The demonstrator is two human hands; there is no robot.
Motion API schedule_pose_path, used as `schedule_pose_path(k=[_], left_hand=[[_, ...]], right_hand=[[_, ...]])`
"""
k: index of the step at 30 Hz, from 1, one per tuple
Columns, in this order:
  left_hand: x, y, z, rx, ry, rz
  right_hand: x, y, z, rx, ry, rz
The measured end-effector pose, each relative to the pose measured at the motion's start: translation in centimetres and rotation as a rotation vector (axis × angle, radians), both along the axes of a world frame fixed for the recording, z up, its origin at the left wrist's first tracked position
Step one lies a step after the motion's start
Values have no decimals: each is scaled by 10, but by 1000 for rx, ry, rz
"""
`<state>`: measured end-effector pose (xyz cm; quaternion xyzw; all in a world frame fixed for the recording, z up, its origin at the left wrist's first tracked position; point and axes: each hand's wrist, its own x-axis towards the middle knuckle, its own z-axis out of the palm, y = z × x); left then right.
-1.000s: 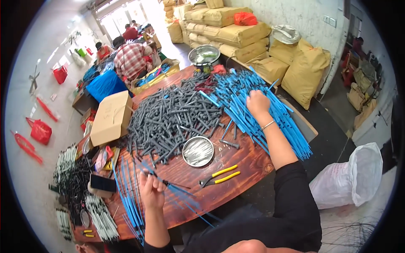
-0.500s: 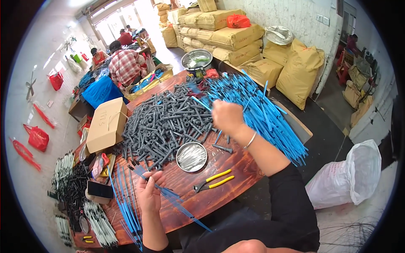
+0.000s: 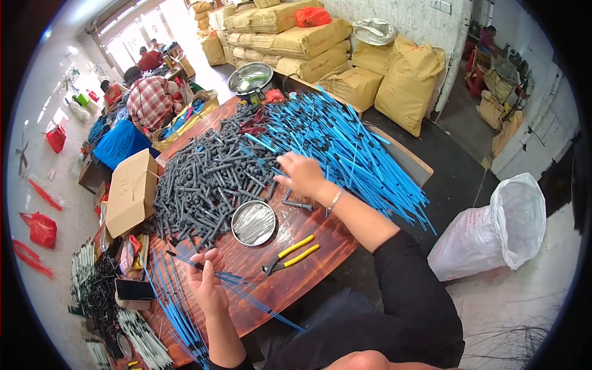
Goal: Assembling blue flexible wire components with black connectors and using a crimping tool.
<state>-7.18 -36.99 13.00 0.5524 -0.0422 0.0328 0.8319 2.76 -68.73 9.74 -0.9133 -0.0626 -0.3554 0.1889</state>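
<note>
My left hand (image 3: 208, 282) is closed around a loose bunch of thin blue rods (image 3: 237, 285) with dark ends, which slant down toward my lap. Over the right edge of a heap of dark grey bolt-like pieces (image 3: 206, 166), my right hand (image 3: 303, 177) has its fingers apart, and I see nothing in it. A blurred bluish streak lies just beyond its fingertips, too smeared to name. Beside that hand is a large pile of blue rods (image 3: 345, 148) with black ends. A round metal dish (image 3: 253, 242) of thin silvery pins sits between my hands, near yellow-handled pliers (image 3: 290, 254).
More blue rods (image 3: 179, 314) lie left of my left hand. A phone (image 3: 134, 290), a cardboard box (image 3: 131, 192) and bundles of pale rods (image 3: 145, 336) are farther left. A metal bowl (image 3: 251, 79) stands at the back, a white sack (image 3: 487, 231) at right. People sit beyond the table.
The whole view has shifted, so the table appears farther left and higher. My right hand has gone from a closed fist to spread fingers. My left hand keeps its rods.
</note>
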Motion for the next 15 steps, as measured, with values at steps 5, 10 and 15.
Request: schedule_pose_path(k=[5,10,15], left_hand=[[-16,16,9,21,-33,55],[-21,5,7,39,-58,25],[-22,-11,10,79,-68,-2]], right_hand=[[-65,-111,-12,58,-192,-526],[-100,-177,-44,-96,368,-853],[-78,-156,-54,-119,84,-636]])
